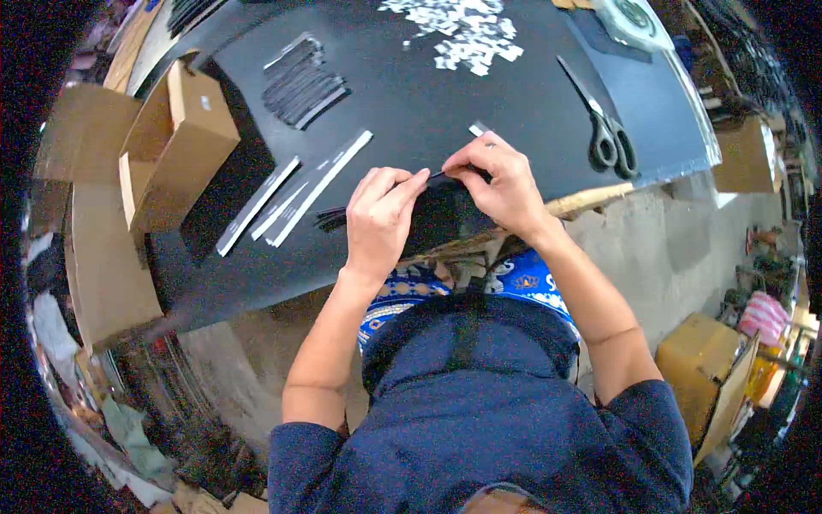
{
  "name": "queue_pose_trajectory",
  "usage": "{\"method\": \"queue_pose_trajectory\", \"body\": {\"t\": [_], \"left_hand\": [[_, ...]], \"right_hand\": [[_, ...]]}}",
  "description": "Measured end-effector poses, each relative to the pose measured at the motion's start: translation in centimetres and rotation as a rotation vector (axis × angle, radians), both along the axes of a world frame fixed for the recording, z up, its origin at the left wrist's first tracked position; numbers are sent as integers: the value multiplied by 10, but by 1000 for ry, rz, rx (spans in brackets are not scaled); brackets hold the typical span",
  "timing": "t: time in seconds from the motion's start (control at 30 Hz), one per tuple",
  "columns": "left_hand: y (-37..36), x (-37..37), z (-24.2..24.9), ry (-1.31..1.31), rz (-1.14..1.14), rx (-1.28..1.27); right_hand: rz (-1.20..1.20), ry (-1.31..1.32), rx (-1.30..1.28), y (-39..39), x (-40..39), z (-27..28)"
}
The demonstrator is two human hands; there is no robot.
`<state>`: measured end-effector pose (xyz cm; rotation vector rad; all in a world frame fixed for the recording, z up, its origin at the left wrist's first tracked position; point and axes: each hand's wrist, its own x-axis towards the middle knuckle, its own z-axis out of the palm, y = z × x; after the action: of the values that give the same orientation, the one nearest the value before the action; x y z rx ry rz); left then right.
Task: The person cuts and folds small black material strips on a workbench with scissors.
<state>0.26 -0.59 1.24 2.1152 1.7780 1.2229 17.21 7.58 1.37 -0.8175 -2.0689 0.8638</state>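
My left hand (379, 210) and my right hand (501, 184) come close together over the table's near edge, fingertips pinched. Between them runs a thin dark strip (437, 175), each hand gripping one end; its exact kind is too small to make out. Just beyond my right fingers lies a small white-ended piece (478, 128), partly covered by the hand. Left of my left hand are several long white strips with faint print (321, 188). A small bunch of thin dark strips (330, 220) pokes out beside my left wrist.
Black-handled scissors (612, 141) lie at the right. A pile of small white pieces (467, 30) is at the back, with a stack of dark strips (304, 81) left of it. An open cardboard box (193, 141) stands at the left; a clear plastic bag (634, 24) lies back right.
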Motion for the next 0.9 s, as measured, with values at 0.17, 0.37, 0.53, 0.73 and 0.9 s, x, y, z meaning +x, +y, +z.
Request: {"method": "queue_pose_trajectory", "body": {"t": [0.17, 0.37, 0.53, 0.73, 0.9], "left_hand": [[3, 8, -6, 47, 16, -2], [-1, 13, -8, 63, 56, 27], [-1, 13, -10, 59, 53, 51], [0, 15, -10, 21, 35, 87], [0, 13, -11, 31, 41, 75]], "right_hand": [[-96, 152, 34, -10, 4, -9], [-42, 325, -260, -27, -1, -19], [23, 436, -324, -33, -11, -21], [-9, 381, -279, -30, -8, -23], [-169, 185, -28, -24, 3, -12]]}}
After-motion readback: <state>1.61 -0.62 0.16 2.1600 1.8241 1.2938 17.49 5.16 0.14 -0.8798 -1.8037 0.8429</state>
